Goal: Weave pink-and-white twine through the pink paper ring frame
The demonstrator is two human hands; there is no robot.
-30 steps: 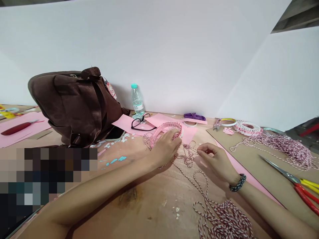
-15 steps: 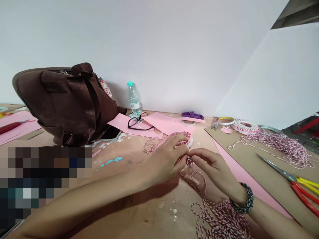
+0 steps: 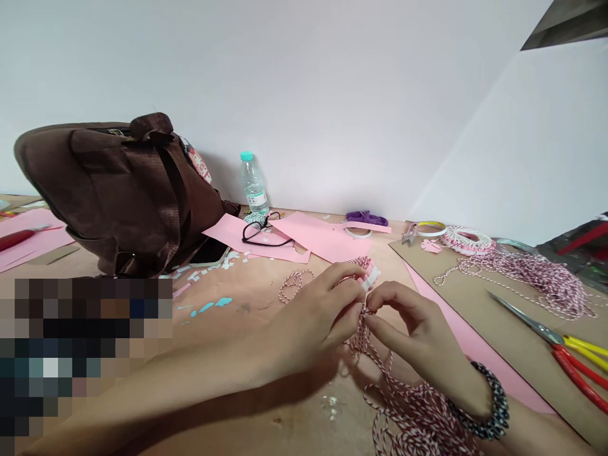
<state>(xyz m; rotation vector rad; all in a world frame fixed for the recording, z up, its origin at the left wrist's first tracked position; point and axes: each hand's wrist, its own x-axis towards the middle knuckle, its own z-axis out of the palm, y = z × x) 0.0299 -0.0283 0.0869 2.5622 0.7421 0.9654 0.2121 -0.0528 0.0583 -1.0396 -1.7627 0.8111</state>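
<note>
My left hand is closed around a pink and white ring, most of it hidden behind the fingers. Close beside it on the right, my right hand pinches red-and-white twisted cord between thumb and fingers. From there the cord runs down to a loose pile on the table in front of me. A small loop of the same cord lies left of the ring. A dark beaded band is round my right wrist.
Behind are a brown bag, a bottle, glasses and pink paper. On brown board at right lie scissors, more cord and a wrapped ring. A blurred patch covers the lower left.
My right hand has moved slightly right, its fingers more bent. The pink ring has shifted, showing its white part beyond my left fingers. More cord hangs below my hands.
</note>
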